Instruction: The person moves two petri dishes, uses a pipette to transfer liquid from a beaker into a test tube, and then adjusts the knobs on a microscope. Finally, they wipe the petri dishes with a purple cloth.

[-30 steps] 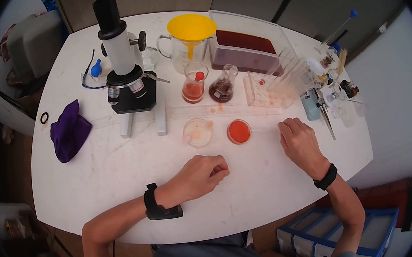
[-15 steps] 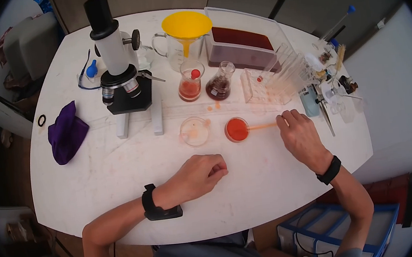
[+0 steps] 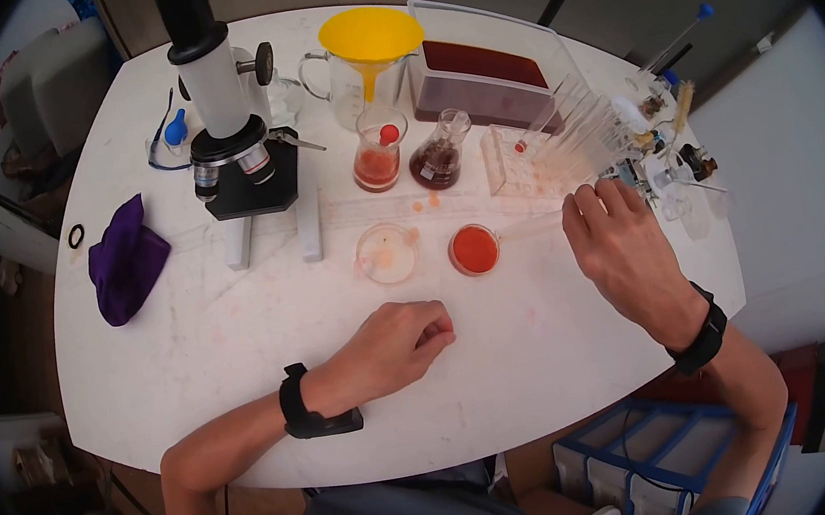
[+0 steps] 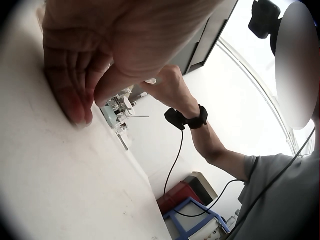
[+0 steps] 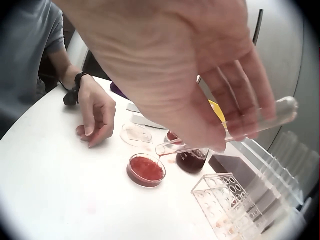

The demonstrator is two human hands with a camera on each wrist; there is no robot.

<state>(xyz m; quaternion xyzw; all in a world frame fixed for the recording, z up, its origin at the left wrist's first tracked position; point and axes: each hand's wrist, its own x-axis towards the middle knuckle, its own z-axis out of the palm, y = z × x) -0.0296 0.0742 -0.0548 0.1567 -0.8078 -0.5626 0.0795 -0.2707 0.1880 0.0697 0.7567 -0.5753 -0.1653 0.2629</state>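
Note:
My right hand pinches a clear glass test tube between thumb and fingers. The tube lies tilted, its mouth down at the rim of a small petri dish filled with red liquid. In the right wrist view a thin red trickle hangs from the mouth over that dish, while the rounded end sticks up past my fingers. My left hand rests on the table with loosely curled fingers and holds nothing. Between the left hand and the microscope lies another petri dish, pale with faint orange stains.
Behind the dishes stand two conical flasks, one with light red liquid, one dark. A test tube rack, a jug with a yellow funnel and a plastic tub of dark red liquid stand farther back. A purple cloth lies left.
My right hand has risen and moved away from me, tipping the test tube toward the red dish. The orange liquid seen along the tube has mostly gone. The left hand stays put.

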